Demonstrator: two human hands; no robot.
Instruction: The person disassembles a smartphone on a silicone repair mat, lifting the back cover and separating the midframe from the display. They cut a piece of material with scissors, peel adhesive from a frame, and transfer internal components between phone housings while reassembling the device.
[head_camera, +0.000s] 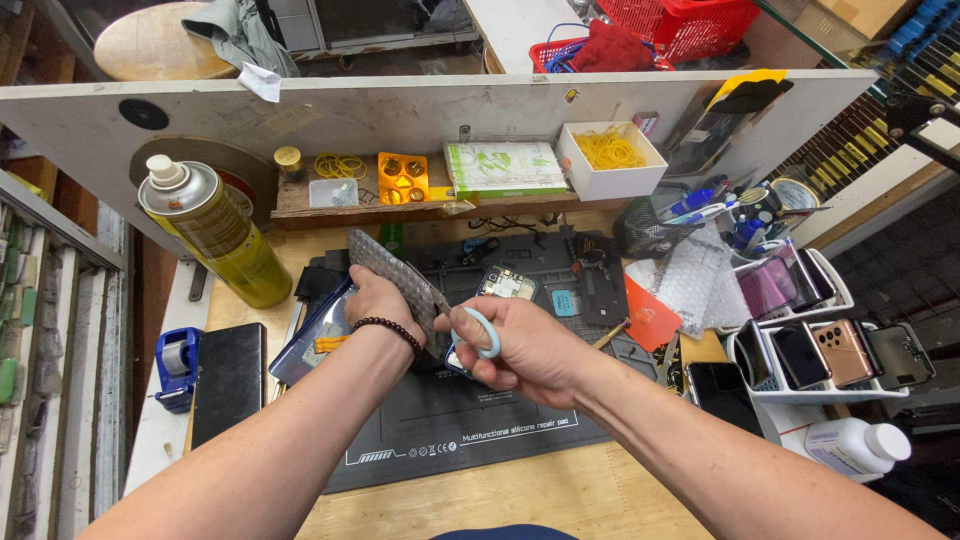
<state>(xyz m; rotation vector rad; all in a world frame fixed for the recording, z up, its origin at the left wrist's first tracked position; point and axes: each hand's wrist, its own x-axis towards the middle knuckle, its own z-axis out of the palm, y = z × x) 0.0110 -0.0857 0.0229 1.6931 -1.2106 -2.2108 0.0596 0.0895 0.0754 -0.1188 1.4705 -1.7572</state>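
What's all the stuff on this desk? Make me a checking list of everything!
Surface: dark repair mat on a wooden bench.
Job's things: grey patterned sheet; scissors with a light-blue handle; opened phone on the mat.
Clutter: yellow spray can, box of rubber bands, white rack of phones, blue tape dispenser, white bottle.
Grips: left hand holds the sheet; right hand holds the scissors.
Cables: blue wires in a red basket.
Surroundings: white board behind the bench.
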